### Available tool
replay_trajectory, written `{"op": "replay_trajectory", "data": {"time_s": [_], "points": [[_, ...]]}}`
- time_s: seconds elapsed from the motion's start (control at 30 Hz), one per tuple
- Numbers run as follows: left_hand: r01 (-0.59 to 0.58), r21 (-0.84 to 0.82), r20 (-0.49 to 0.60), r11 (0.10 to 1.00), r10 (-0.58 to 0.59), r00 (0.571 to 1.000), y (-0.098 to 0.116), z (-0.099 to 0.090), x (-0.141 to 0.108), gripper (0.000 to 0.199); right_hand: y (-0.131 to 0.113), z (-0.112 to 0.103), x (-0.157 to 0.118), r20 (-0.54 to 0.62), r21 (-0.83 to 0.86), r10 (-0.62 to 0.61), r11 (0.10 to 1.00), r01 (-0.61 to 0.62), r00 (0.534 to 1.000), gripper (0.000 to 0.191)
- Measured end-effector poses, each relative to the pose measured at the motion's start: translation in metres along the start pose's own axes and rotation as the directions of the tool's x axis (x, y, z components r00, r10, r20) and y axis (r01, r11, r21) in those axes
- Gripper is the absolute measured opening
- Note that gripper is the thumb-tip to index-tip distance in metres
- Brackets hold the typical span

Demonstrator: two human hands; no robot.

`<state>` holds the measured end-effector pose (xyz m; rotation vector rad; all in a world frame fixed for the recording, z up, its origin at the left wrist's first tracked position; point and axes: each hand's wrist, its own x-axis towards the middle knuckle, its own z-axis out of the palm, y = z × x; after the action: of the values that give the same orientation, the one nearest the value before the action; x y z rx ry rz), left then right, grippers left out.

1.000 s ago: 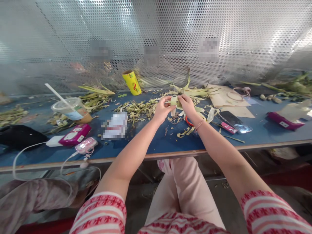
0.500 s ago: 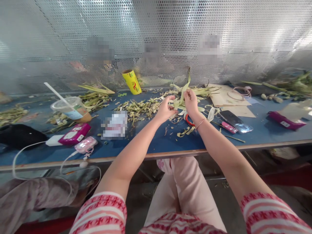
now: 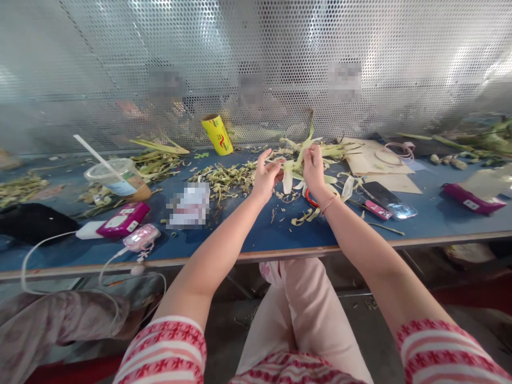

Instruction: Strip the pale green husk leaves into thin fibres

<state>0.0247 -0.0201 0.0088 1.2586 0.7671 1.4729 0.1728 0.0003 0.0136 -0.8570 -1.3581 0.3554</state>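
Note:
A pale green flower (image 3: 287, 178) with long drooping petals and a stem pointing up is held over the table. My right hand (image 3: 314, 169) is closed round its stem. Left of it, my left hand (image 3: 266, 176) has its thumb and fingers near the petals, index finger raised; its fingertips seem to touch a petal edge, but the contact is too small to make out. Below the right hand lie red scissor handles (image 3: 311, 198), partly hidden. A heap of plant scraps (image 3: 228, 178) spreads to the left of my hands.
The blue table (image 3: 256, 229) holds a lidded cup with straw (image 3: 124, 178), a yellow tube (image 3: 217, 134), a purple pack (image 3: 124, 220), a pink case (image 3: 142, 237), a phone (image 3: 378, 193) and cardboard (image 3: 370, 157). Behind stands a perforated metal panel (image 3: 296, 48). Another person's leg shows lower left.
My left hand has turned, with its index finger lifted higher and moved slightly left. A petal now hangs down between the hands. My right hand has stayed nearly in place on the stem.

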Motion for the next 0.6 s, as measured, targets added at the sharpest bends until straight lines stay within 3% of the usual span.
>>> {"op": "replay_trajectory", "data": {"time_s": [0.1,0.17,0.27,0.6], "points": [[0.056,-0.178,-0.246,0.982,-0.1,0.964,0.001,0.009,-0.002,0.051,-0.004,0.003,-0.005,-0.046,-0.037,0.003,0.999,-0.005,0.999,0.048],[0.119,-0.283,-0.281,0.952,-0.201,0.938,0.002,0.014,-0.004,0.037,-0.007,0.004,-0.007,-0.06,-0.045,-0.002,0.999,-0.001,0.998,0.049],[0.248,-0.351,-0.18,0.903,-0.325,0.929,0.005,0.017,-0.006,0.017,-0.009,0.005,-0.009,-0.046,-0.042,-0.026,0.999,0.024,0.999,0.051],[0.514,-0.373,0.014,0.772,-0.55,0.835,0.015,0.021,-0.013,0.046,-0.017,0.005,-0.013,0.042,-0.056,-0.047,0.997,0.05,0.998,0.047]]}}
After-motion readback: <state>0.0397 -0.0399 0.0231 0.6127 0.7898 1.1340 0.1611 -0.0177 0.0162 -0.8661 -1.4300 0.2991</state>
